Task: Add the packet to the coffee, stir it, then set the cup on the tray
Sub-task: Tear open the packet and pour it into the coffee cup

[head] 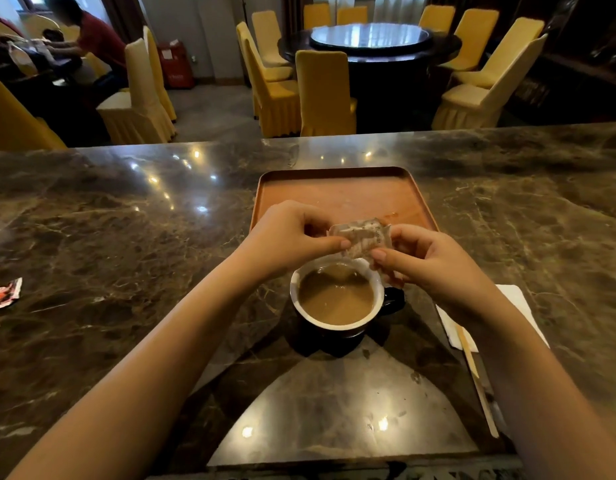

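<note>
A glossy dark marble counter (126, 216) fronts a dining room of yellow-draped chairs (323, 91). Both hands pinch a crinkled pale packet (363, 237) between them: left hand (289, 237) and right hand (434, 261) each closed on an edge. Just below them stands the round dark cup (337, 306) of milky coffee (white inside); beyond them, the flat rectangular copper-brown tray (337, 192). A thin wooden stirrer (476, 379) lies under the right forearm.

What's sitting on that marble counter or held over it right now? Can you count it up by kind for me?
Cups: 1, the dark ceramic cup of milky coffee
Trays: 1, the brown rectangular tray
Packets: 1, the small pale packet pinched between left hand and right hand
Stir sticks: 1, the thin wooden stick
Napkins: 1, the white paper napkin
Torn wrappers: 1, the red-and-white scrap
Total: 6
</note>
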Tool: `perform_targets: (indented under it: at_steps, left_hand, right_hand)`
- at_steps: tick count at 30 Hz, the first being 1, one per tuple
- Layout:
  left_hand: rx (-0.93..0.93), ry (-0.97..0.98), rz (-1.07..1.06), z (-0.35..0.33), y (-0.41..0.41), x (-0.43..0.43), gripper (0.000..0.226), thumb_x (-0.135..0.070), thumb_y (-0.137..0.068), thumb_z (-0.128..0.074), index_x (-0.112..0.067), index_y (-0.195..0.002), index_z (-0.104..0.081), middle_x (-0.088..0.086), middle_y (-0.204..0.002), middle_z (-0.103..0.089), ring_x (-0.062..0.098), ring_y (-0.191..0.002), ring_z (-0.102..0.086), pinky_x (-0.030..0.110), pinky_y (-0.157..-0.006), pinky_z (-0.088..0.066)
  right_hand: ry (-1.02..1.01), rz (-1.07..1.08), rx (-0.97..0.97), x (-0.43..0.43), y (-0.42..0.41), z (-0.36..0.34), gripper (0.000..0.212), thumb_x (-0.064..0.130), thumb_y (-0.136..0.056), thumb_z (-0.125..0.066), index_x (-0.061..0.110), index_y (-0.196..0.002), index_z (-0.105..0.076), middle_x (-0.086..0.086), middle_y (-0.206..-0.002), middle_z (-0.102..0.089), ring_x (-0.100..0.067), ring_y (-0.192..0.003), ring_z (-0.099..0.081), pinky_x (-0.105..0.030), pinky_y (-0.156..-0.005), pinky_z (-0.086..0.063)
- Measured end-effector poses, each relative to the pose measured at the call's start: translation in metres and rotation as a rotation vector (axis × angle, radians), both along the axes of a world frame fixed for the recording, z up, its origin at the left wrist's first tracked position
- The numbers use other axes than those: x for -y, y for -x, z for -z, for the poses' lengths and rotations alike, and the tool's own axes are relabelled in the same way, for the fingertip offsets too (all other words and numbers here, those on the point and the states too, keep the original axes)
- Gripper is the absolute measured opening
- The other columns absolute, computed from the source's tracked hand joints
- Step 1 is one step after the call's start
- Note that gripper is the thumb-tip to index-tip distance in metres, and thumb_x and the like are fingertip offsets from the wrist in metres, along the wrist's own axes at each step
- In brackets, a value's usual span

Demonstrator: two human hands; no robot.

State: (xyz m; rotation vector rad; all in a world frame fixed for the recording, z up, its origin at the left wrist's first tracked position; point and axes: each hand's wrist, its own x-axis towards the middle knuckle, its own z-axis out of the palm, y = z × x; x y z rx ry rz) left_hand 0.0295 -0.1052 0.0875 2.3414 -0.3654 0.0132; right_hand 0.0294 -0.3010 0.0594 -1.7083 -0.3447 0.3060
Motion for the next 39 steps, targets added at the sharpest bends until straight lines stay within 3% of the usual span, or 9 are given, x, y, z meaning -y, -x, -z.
perform_targets:
  at_steps: [5, 9, 12, 15, 20, 23, 26, 35, 39]
  left_hand:
    - [0.024, -0.032, 0.055, -0.009, 0.006, -0.004, 0.028, -0.029, -0.078, -0.065, -0.001, -0.077, -0.068, 0.02, -0.071, -0.063, 0.024, -0.059, -0.051, 0.031, -0.059, -0.044]
    - [0.086, -0.038, 0.088, -0.015, 0.014, -0.007, 0.022, -0.027, -0.077, -0.065, -0.006, -0.069, -0.065, 0.001, -0.06, -0.055, 0.008, -0.057, -0.046, 0.024, -0.058, -0.041]
    - [0.106, -0.01, 0.11, -0.019, 0.021, -0.008, 0.007, -0.021, -0.08, -0.063, -0.019, -0.082, -0.069, -0.014, -0.066, -0.055, 0.0, -0.062, -0.049, 0.014, -0.058, -0.041]
    - [0.057, 0.041, 0.115, -0.019, 0.024, -0.011, 0.019, -0.014, -0.085, -0.056, -0.023, -0.095, -0.07, -0.016, -0.078, -0.062, -0.006, -0.066, -0.055, 0.008, -0.062, -0.044]
    - [-0.052, 0.168, 0.057, -0.014, 0.031, -0.01, 0.021, -0.023, -0.089, -0.05, -0.024, -0.099, -0.068, -0.003, -0.091, -0.071, 0.01, -0.078, -0.063, 0.022, -0.074, -0.053]
    - [-0.004, 0.185, 0.09, -0.009, 0.034, -0.009, 0.026, -0.026, -0.084, -0.058, -0.021, -0.108, -0.063, -0.01, -0.086, -0.066, -0.006, -0.076, -0.06, 0.007, -0.07, -0.049]
    - [0.019, 0.172, 0.074, -0.003, 0.033, -0.009, 0.032, -0.02, -0.08, -0.064, -0.023, -0.112, -0.061, -0.015, -0.083, -0.06, -0.015, -0.073, -0.056, 0.003, -0.067, -0.048]
    - [-0.057, 0.199, 0.03, -0.003, 0.03, -0.003, 0.014, -0.022, -0.077, -0.067, -0.013, -0.087, -0.069, -0.003, -0.082, -0.071, 0.013, -0.081, -0.068, 0.026, -0.078, -0.055]
    - [-0.045, 0.222, 0.015, -0.005, 0.028, -0.003, 0.007, -0.025, -0.076, -0.067, -0.018, -0.079, -0.068, -0.005, -0.078, -0.07, 0.013, -0.078, -0.067, 0.026, -0.077, -0.054]
  right_hand:
    - [-0.126, 0.129, -0.116, -0.007, 0.021, -0.005, 0.042, 0.044, -0.082, -0.045, 0.008, -0.088, -0.064, -0.005, -0.066, -0.068, -0.011, -0.054, -0.056, -0.02, -0.05, -0.046]
    - [-0.233, 0.185, -0.183, -0.011, 0.034, -0.004, 0.029, 0.026, -0.092, -0.044, 0.005, -0.093, -0.065, -0.011, -0.07, -0.066, -0.011, -0.052, -0.055, -0.018, -0.047, -0.046]
    - [-0.306, 0.194, -0.204, -0.014, 0.044, -0.002, 0.023, 0.019, -0.085, -0.053, 0.003, -0.096, -0.066, -0.011, -0.072, -0.067, -0.011, -0.055, -0.058, -0.018, -0.049, -0.049]
    - [-0.334, 0.227, -0.221, -0.017, 0.052, 0.002, 0.019, 0.014, -0.078, -0.061, 0.008, -0.093, -0.068, -0.009, -0.074, -0.069, -0.012, -0.059, -0.062, -0.019, -0.054, -0.053]
    - [-0.262, 0.351, -0.092, -0.028, 0.063, 0.009, 0.014, 0.003, -0.08, -0.063, 0.008, -0.092, -0.066, -0.002, -0.067, -0.07, -0.011, -0.061, -0.064, -0.019, -0.056, -0.054]
    - [-0.193, 0.431, 0.01, -0.035, 0.068, 0.01, 0.014, 0.006, -0.08, -0.065, 0.012, -0.093, -0.065, -0.003, -0.078, -0.071, -0.012, -0.067, -0.067, -0.019, -0.057, -0.052]
    - [-0.133, 0.488, 0.081, -0.04, 0.071, 0.011, 0.015, 0.01, -0.08, -0.066, 0.018, -0.093, -0.064, -0.005, -0.088, -0.07, -0.015, -0.077, -0.069, -0.023, -0.063, -0.055]
    - [-0.179, 0.54, 0.116, -0.033, 0.079, 0.014, 0.015, 0.007, -0.082, -0.063, 0.012, -0.096, -0.062, -0.007, -0.087, -0.069, -0.015, -0.074, -0.069, -0.022, -0.066, -0.056]
    - [0.166, 0.655, 0.219, -0.008, 0.084, 0.022, 0.013, 0.021, -0.081, -0.066, 0.019, -0.093, -0.063, 0.004, -0.087, -0.066, -0.009, -0.078, -0.063, -0.02, -0.067, -0.051]
